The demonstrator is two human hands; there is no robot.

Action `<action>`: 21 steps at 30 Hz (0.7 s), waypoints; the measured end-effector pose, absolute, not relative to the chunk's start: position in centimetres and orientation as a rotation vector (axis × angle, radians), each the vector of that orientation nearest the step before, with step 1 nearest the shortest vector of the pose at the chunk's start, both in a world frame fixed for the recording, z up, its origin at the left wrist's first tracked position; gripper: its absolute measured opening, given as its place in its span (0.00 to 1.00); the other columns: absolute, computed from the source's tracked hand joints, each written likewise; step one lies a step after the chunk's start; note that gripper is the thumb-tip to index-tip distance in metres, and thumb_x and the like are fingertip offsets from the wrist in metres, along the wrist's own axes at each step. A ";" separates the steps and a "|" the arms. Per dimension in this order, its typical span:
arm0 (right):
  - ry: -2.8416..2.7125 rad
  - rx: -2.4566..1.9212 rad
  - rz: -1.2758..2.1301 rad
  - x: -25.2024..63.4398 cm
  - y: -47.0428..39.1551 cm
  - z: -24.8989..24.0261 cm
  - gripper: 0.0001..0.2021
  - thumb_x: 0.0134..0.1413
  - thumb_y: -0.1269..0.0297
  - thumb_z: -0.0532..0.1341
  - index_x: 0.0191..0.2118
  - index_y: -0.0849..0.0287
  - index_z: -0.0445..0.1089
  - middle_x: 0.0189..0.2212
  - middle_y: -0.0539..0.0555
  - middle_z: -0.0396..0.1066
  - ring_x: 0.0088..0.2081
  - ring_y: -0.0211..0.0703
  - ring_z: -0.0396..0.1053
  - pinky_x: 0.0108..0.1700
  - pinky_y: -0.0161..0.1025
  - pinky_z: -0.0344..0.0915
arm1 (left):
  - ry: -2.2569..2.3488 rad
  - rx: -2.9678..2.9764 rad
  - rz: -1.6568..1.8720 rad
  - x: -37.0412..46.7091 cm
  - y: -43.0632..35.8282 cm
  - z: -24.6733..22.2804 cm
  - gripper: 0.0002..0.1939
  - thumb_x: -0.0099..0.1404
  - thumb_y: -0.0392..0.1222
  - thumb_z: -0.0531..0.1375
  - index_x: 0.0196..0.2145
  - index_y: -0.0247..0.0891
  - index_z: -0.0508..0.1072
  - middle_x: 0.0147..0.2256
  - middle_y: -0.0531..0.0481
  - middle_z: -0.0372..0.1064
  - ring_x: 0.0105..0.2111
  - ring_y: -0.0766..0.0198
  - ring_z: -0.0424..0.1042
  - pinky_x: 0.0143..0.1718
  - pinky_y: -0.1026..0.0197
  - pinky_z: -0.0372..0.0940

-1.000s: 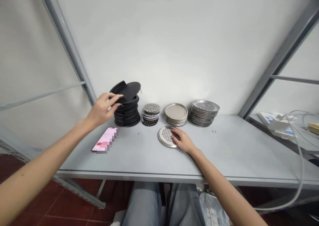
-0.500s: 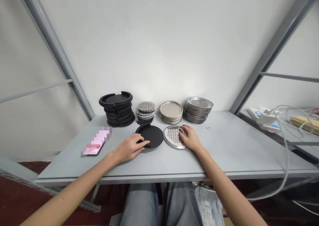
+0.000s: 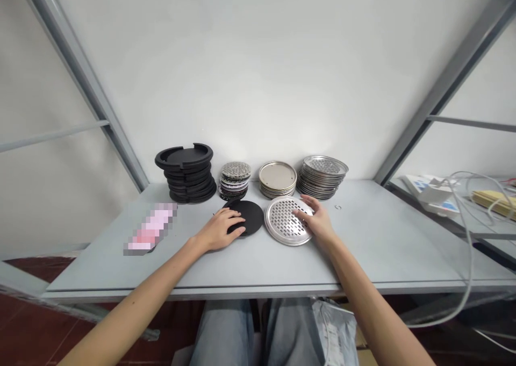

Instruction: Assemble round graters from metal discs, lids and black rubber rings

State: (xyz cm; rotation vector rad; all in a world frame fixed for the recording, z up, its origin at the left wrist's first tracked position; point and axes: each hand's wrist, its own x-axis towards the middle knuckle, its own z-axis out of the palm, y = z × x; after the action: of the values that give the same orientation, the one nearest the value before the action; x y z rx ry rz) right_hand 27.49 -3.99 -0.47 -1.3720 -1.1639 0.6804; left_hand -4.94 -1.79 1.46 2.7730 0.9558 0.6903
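My left hand (image 3: 222,228) lies over the left side of a round black tray (image 3: 252,217), fingers stretched out and apart on its surface. Part of the tray's raised rim is hidden beneath that hand. Just to the right is a round metal plate with rows of slots (image 3: 285,220). My right hand (image 3: 318,221) grips this plate at its right side, thumb on the slotted face and fingers along the rim. A second rim shows under the plate's left edge. The two round pieces lie side by side, almost touching.
Along the wall stand stacks of black trays (image 3: 189,178), small patterned discs (image 3: 234,180), plain metal lids (image 3: 278,178) and slotted metal plates (image 3: 322,178). A blurred-out phone (image 3: 151,229) lies left. A small ring (image 3: 337,207) is at right. Cables (image 3: 470,248) hang beyond the right end.
The slotted plate looks shifted slightly toward me, with more of its face uncovered. My right hand has moved to its right rim. My left hand reaches further over the black tray.
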 end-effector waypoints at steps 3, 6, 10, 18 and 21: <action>-0.979 -1.230 0.798 27.5 -4.1 0.0 0.30 0.38 0.56 0.70 0.49 0.58 0.66 0.44 0.58 0.73 0.42 0.51 0.73 0.44 0.48 0.71 | 0.912 2.698 0.786 -4.1 -1.3 1.4 0.16 0.69 0.47 0.52 0.47 0.43 0.75 0.45 0.43 0.73 0.49 0.54 0.70 0.54 0.45 0.61; -0.806 -1.157 0.969 27.0 -4.2 0.4 0.29 0.35 0.60 0.71 0.48 0.59 0.67 0.37 0.56 0.75 0.35 0.49 0.74 0.39 0.47 0.73 | 0.863 2.612 0.826 -3.9 -1.3 1.2 0.19 0.71 0.44 0.49 0.57 0.44 0.65 0.47 0.44 0.73 0.50 0.55 0.69 0.57 0.45 0.58; -0.744 -1.072 1.080 25.2 -3.8 0.7 0.26 0.37 0.64 0.70 0.46 0.60 0.69 0.36 0.55 0.76 0.35 0.48 0.75 0.40 0.46 0.73 | 0.921 2.590 0.870 -4.3 -1.5 0.7 0.31 0.67 0.49 0.54 0.64 0.42 0.51 0.59 0.41 0.59 0.61 0.51 0.55 0.62 0.43 0.52; -0.615 -1.153 1.131 20.5 -1.4 0.7 0.21 0.39 0.71 0.65 0.45 0.60 0.69 0.30 0.54 0.76 0.31 0.45 0.74 0.36 0.42 0.74 | 0.959 2.548 0.685 -4.7 -0.8 0.6 0.61 0.47 0.65 0.66 0.67 0.39 0.38 0.67 0.38 0.38 0.66 0.41 0.39 0.64 0.41 0.46; -0.671 -1.191 1.158 20.0 -1.0 0.5 0.16 0.41 0.70 0.63 0.40 0.61 0.71 0.30 0.54 0.76 0.33 0.44 0.74 0.38 0.39 0.73 | 0.987 2.510 0.677 -4.8 -0.8 0.7 0.64 0.44 0.66 0.67 0.67 0.39 0.38 0.67 0.37 0.36 0.66 0.41 0.38 0.64 0.42 0.46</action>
State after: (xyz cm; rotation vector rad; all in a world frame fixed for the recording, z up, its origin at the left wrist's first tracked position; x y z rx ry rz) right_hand 19.97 -0.95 0.55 -1.1906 -0.6710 1.1576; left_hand -4.83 -0.76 0.69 2.5103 0.9866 0.6771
